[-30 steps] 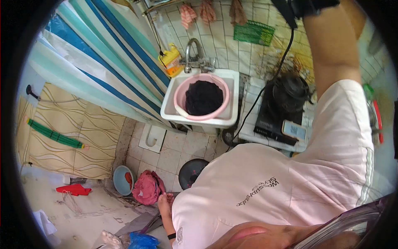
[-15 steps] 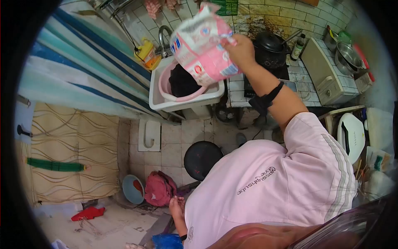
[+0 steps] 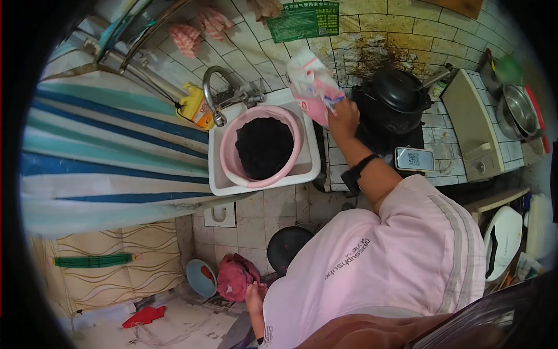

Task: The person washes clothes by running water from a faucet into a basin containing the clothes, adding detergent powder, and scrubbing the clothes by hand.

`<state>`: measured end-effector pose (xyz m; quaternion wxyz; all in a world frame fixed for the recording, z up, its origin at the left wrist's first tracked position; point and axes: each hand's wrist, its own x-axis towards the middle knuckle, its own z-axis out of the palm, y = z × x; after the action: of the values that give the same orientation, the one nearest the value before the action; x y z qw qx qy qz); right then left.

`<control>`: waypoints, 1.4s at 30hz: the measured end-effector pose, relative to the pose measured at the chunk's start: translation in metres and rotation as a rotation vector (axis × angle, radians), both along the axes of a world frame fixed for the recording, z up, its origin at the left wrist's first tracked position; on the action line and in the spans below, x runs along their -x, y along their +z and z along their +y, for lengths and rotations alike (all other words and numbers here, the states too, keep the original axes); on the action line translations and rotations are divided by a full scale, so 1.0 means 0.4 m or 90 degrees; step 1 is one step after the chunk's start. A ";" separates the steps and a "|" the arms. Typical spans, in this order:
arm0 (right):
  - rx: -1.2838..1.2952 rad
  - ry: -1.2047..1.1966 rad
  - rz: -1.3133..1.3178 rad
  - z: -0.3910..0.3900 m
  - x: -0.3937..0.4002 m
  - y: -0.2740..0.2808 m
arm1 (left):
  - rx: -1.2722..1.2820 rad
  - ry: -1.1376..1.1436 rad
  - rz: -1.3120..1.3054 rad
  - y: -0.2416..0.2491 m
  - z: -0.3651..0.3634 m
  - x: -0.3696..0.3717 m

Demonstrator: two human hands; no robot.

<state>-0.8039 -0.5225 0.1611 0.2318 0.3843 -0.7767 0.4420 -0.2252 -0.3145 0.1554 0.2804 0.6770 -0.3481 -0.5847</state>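
Observation:
My right hand (image 3: 343, 118) grips a pink and white plastic bag (image 3: 313, 87) with printing on it, held upright beside the sink's right rim. In the white sink (image 3: 315, 152) sits a pink basin (image 3: 297, 131) with a dark, bunched cloth (image 3: 264, 148) inside. My left hand (image 3: 254, 298) hangs low by my side, its fingers curled, near a pink-red bundle (image 3: 232, 278); whether it holds anything is too small to tell.
A curved faucet (image 3: 210, 87) and a yellow bottle (image 3: 195, 107) stand behind the sink. To the right are a black pot (image 3: 393, 99), a phone (image 3: 414, 159) and metal bowls (image 3: 517, 110). A black pan (image 3: 289, 249) and a light-blue basin (image 3: 201, 278) are low down.
The bag has moved from over the basin to the right of it, so the basin and dark cloth show fully. The camera view has shifted. A phone with a lit screen now shows.

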 end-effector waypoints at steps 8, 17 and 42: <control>-0.160 0.014 -0.302 0.036 -0.021 -0.193 | -0.047 -0.059 -0.029 -0.012 -0.141 0.162; -0.331 0.065 -0.443 0.043 -0.009 -0.120 | -0.005 -0.056 0.143 -0.045 -0.280 0.217; -0.345 0.221 -0.490 0.729 0.061 -0.161 | -0.075 -0.830 -0.009 0.071 -0.972 0.642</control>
<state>-0.8285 -0.2307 0.0967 -0.2571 0.3633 -0.8172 0.3662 -0.4820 -0.7035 0.1837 -0.1715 0.3456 -0.6562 -0.6485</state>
